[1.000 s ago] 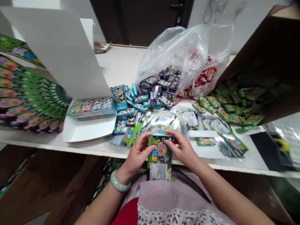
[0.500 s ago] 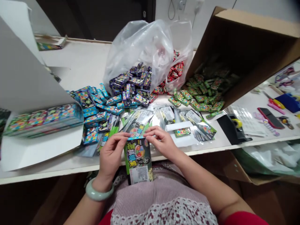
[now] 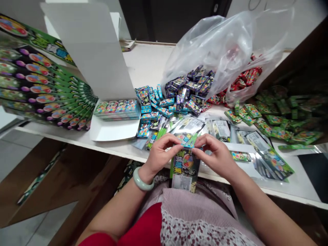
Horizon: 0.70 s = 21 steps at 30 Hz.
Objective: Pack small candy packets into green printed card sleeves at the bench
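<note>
My left hand [image 3: 165,152] and my right hand [image 3: 215,153] are closed in a pinch at the two top corners of a black and green printed packet [image 3: 186,164]. The packet hangs upright at the table's front edge, its lower end against the apron. Along its top, between my fingertips, runs a narrow blue strip [image 3: 188,146]; whether it is a small box or part of the packet I cannot tell. Just behind my hands lie clear-wrapped printed packets [image 3: 189,126]. Small blue boxes [image 3: 151,118] are heaped behind my left hand.
An open white display carton [image 3: 115,131] holds rows of small boxes at left, beside a fanned stack of printed cartons [image 3: 51,92]. Plastic bags [image 3: 210,41] hold purple boxes [image 3: 194,82] and red boxes [image 3: 246,80]. Green boxes [image 3: 276,119] spill from a cardboard box [image 3: 304,51] at right.
My view has swung left, so the table's things appear farther right and the fanned cartons are now visible. Both hands keep pinching the packet's top in much the same way.
</note>
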Motion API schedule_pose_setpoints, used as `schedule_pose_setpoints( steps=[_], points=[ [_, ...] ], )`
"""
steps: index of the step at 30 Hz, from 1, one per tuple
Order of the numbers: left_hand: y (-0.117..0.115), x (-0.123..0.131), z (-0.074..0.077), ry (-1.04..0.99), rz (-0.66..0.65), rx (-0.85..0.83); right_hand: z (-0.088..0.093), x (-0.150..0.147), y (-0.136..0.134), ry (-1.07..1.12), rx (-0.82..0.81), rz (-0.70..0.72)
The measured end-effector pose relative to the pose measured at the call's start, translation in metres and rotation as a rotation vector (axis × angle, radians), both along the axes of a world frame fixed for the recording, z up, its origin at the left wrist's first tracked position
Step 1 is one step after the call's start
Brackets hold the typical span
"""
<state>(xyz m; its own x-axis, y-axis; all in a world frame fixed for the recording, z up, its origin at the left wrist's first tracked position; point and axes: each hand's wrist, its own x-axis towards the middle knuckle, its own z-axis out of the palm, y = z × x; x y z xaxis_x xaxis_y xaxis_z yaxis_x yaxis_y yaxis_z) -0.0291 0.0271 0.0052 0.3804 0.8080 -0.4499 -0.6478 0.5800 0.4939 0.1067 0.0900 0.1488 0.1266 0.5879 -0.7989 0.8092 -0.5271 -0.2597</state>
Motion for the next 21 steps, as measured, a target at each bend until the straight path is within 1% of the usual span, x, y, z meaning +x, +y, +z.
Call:
schedule_pose_setpoints(
  steps=[4,7,9,12,15,18,21],
  points=[
    [0.011,-0.002,0.000,-0.034,-0.074,-0.099,-0.009,-0.008,0.009,-0.046,-0.152,-0.104],
    [0.015,-0.004,-0.003,-0.068,-0.120,-0.104,-0.013,-0.012,0.013,-0.052,-0.184,-0.100],
    [0.014,-0.006,-0.005,-0.103,-0.135,-0.087,-0.013,-0.013,0.014,-0.049,-0.177,-0.051],
    [0.008,-0.009,-0.011,-0.178,-0.102,-0.047,-0.010,-0.015,0.013,0.001,-0.125,0.069],
    [0.003,-0.012,-0.015,-0.212,-0.080,-0.003,-0.007,-0.015,0.010,0.037,-0.062,0.153],
    [0.001,-0.015,-0.018,-0.216,-0.103,0.027,-0.004,-0.015,0.006,0.033,-0.026,0.258],
    [0.003,-0.017,-0.017,-0.210,-0.143,0.017,-0.001,-0.013,0.002,0.042,0.025,0.376]
  ],
)
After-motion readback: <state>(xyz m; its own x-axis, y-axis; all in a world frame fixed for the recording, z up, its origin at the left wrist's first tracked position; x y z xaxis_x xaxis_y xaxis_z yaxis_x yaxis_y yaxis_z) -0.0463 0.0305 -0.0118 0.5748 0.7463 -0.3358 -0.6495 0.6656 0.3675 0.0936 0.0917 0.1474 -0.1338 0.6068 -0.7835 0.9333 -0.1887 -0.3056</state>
